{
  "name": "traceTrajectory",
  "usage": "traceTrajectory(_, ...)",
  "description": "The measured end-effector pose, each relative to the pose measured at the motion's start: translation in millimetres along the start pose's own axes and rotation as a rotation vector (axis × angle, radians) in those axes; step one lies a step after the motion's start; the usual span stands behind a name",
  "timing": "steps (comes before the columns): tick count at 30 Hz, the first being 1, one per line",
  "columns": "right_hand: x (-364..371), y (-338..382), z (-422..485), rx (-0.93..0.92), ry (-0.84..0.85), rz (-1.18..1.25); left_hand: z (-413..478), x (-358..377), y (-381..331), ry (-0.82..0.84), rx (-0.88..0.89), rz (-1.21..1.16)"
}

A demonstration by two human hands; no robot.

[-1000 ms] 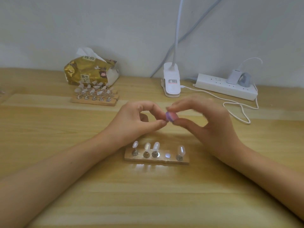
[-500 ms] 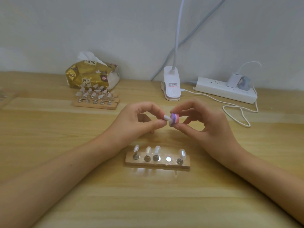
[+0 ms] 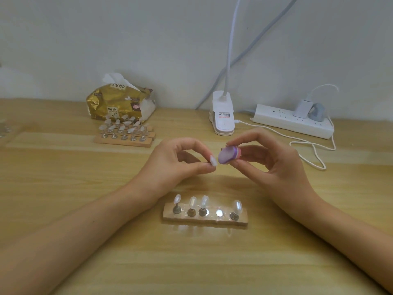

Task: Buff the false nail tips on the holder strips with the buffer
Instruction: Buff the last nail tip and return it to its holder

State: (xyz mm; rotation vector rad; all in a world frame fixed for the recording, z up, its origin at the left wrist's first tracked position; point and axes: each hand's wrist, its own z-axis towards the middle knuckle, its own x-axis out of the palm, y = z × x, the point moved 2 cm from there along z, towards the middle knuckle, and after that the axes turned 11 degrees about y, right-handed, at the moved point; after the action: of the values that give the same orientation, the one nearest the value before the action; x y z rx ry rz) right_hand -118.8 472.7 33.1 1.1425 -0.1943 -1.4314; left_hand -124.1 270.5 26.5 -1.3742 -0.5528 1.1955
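Observation:
My left hand (image 3: 176, 162) pinches a white false nail tip (image 3: 213, 160) between thumb and forefinger, above the table. My right hand (image 3: 270, 162) grips a small oval buffer (image 3: 228, 155) with a purple face and pink edge, its face tilted toward the tip and just beside it. Below the hands lies a wooden holder strip (image 3: 205, 219) with several clear tips on metal stands and one bare metal spot (image 3: 219, 213) second from the right.
Further wooden strips with several tips (image 3: 125, 133) lie at the back left, in front of a gold tissue pack (image 3: 119, 105). A white clip lamp base (image 3: 222, 114), a power strip (image 3: 293, 122) and a looping white cable (image 3: 312, 150) occupy the back right.
The buffer has turned so its purple face shows toward the nail tip, and the tip is now plainly visible in my left fingers. Both hands stay close together above the strip.

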Motion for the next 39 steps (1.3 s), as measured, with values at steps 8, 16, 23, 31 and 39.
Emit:
traceTrajectory(8, 2.7, 5.0, 3.6, -0.064, 0.008, -0.083, -1.1, 0.5, -1.2, -0.047, -0.033, 0.011)
traceTrajectory(16, 8.1, 5.9, 5.7, -0.099, 0.027, -0.164, -0.4, 0.8, -1.7, -0.048, -0.043, 0.008)
traceTrajectory(23, 6.0, 4.0, 3.3, -0.121, 0.024, -0.178, 0.5, 1.0, -1.8, -0.066, -0.025, 0.052)
traceTrajectory(31, 6.3, 4.2, 3.8, -0.118, 0.023, -0.161, 0.5, 2.5, -1.4, -0.053, 0.012, 0.051)
traceTrajectory(39, 6.5, 3.7, 4.1, -0.116, 0.018, -0.153, 0.7, 4.0, -1.9, -0.04, 0.023, 0.043)
